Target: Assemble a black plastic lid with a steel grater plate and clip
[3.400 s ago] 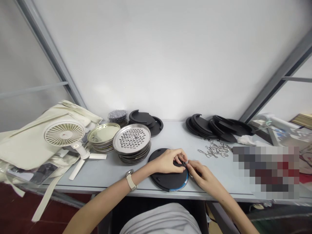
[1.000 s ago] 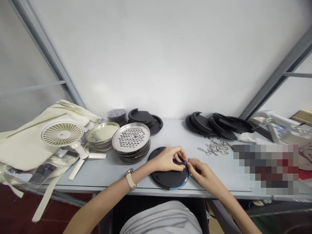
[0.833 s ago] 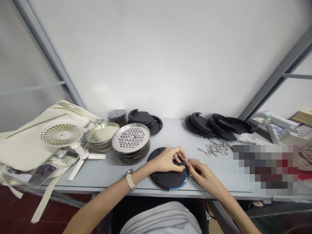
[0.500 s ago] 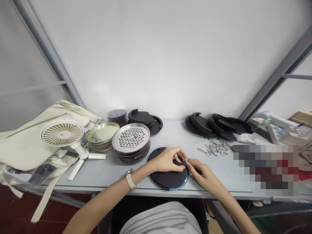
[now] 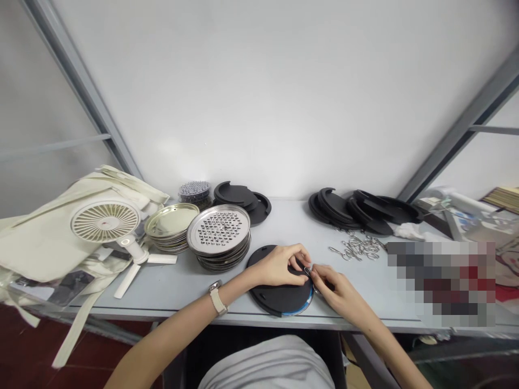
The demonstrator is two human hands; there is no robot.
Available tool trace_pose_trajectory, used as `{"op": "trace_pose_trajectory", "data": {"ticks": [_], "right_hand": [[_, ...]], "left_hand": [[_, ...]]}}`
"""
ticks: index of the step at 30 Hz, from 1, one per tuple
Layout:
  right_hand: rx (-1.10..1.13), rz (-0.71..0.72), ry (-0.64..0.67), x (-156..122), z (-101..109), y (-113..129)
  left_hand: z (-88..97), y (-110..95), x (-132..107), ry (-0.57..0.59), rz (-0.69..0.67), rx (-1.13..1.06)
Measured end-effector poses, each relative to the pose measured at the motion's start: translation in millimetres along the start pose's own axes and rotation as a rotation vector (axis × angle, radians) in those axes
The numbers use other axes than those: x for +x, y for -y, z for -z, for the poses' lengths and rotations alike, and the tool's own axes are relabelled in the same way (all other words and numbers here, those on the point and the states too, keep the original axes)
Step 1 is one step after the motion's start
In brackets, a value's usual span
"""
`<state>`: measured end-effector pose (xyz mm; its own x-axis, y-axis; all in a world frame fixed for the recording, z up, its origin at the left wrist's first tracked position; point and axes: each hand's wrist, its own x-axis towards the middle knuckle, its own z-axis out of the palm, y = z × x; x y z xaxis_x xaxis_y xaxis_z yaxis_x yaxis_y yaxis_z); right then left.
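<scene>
A black round disc (image 5: 275, 300) with a strip of blue along its near right edge lies flat at the table's front. Over its top rests my left hand (image 5: 279, 266), its fingers bent and closed at the disc's right rim. My right hand (image 5: 334, 286) pinches a small metal clip (image 5: 307, 270) at that same rim, close to the left fingertips. Part of the clip is hidden by the fingers. To the right lies a loose heap of similar metal clips (image 5: 359, 246).
A stack of round metal grater plates (image 5: 219, 229) and a stack of plain metal discs (image 5: 172, 221) stand left. Black round trays (image 5: 235, 195) lie behind, with more black trays (image 5: 336, 205) at back right. A white fan (image 5: 106, 221) and cream bag (image 5: 52, 232) occupy the far left.
Both hands stay at the disc's right rim with almost no visible movement. The view has shifted very slightly.
</scene>
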<state>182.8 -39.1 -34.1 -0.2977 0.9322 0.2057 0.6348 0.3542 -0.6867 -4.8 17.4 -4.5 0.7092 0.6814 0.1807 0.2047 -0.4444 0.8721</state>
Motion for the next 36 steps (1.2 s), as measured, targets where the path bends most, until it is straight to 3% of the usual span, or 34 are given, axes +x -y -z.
{"op": "trace_pose_trajectory", "data": {"ticks": [36], "right_hand": [[-0.016,-0.038,0.007,-0.3,-3.3,-5.9]], "left_hand": [[0.1,1.3,0.4,-0.013,-0.018,-0.044]]}}
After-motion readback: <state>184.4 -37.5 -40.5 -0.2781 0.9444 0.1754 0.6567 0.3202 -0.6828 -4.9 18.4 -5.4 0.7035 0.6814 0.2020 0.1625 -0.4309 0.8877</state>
